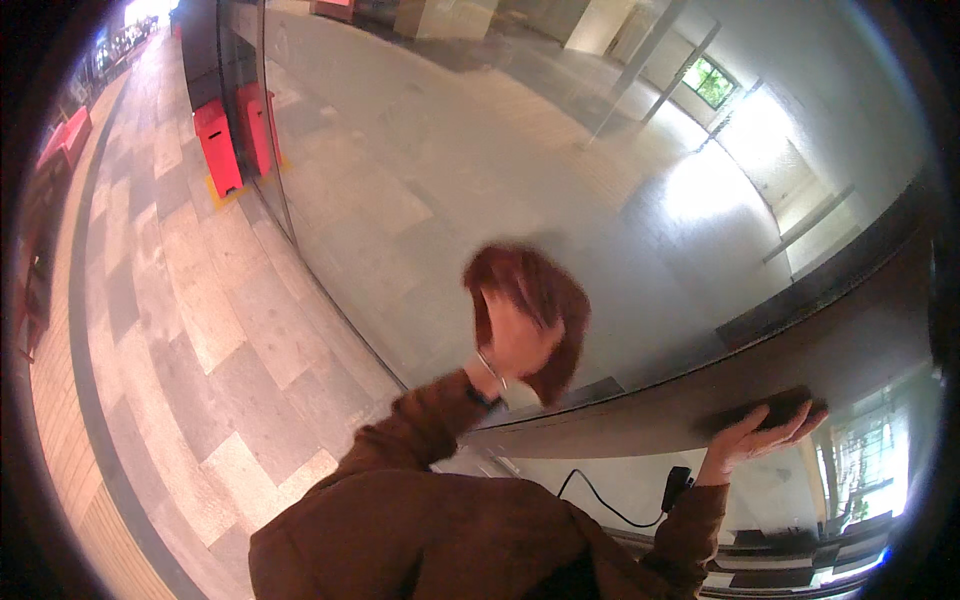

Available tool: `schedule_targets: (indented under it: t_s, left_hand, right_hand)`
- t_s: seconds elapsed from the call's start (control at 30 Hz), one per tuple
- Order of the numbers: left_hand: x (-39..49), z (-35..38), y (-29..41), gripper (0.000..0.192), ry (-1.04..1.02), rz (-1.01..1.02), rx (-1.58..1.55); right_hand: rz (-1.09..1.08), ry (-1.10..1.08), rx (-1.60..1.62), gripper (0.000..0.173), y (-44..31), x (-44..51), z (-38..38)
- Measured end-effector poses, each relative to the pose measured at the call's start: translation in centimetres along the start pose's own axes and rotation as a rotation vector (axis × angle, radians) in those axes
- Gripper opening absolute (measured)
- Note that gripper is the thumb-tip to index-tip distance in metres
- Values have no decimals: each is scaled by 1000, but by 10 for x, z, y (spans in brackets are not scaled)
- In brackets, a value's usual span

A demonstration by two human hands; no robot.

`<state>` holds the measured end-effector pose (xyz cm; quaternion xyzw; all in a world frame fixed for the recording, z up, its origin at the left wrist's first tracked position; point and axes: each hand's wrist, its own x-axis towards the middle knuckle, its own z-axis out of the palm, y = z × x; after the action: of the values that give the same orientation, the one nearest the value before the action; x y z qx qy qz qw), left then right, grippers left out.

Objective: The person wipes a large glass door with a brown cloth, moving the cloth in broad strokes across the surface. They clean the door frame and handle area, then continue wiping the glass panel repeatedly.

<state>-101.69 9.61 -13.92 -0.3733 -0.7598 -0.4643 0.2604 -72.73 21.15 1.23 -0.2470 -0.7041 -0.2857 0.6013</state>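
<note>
My left hand (517, 337) is on a dark red-brown cloth (570, 322), which lies against a large glass pane (420, 187); both are blurred. A bracelet and a dark band show at that wrist. Over on the right, my right hand (761, 439) has its fingers spread and holds nothing; it is beside a dark frame (660, 412) between panes, where a dark shadow or reflection shows behind the fingers. Near the right wrist is a small black device (676, 484) with a black cable. Brown sleeves cover both arms.
A paved walkway (217, 322) runs along the glass at the left. A red bin (217, 146) stands beside a dark pillar (201, 60), with its reflection in the glass. Farther left is a red bench-like object (67, 139). Through the glass a large room with a window (709, 81) shows.
</note>
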Motion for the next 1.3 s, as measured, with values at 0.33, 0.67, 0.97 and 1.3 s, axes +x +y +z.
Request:
schedule_targets:
  t_s: [0.33, 0.67, 0.97, 1.3]
  left_hand:
    - [52, 12, -252, 68, 618, -528, -496]
    - [-244, 175, -88, 72, 51, -1337, -555]
    - [28, 42, -249, 68, 480, -740, -794]
    - [-189, 123, -195, 58, 257, -1392, -849]
  right_hand:
    - [-8, -26, -47, 60, 10, -4, 2]
    - [22, 43, -84, 62, 13, -1, 9]
    - [6, 14, -146, 70, 17, -3, 5]
    - [-37, -15, -160, 70, 21, -2, 8]
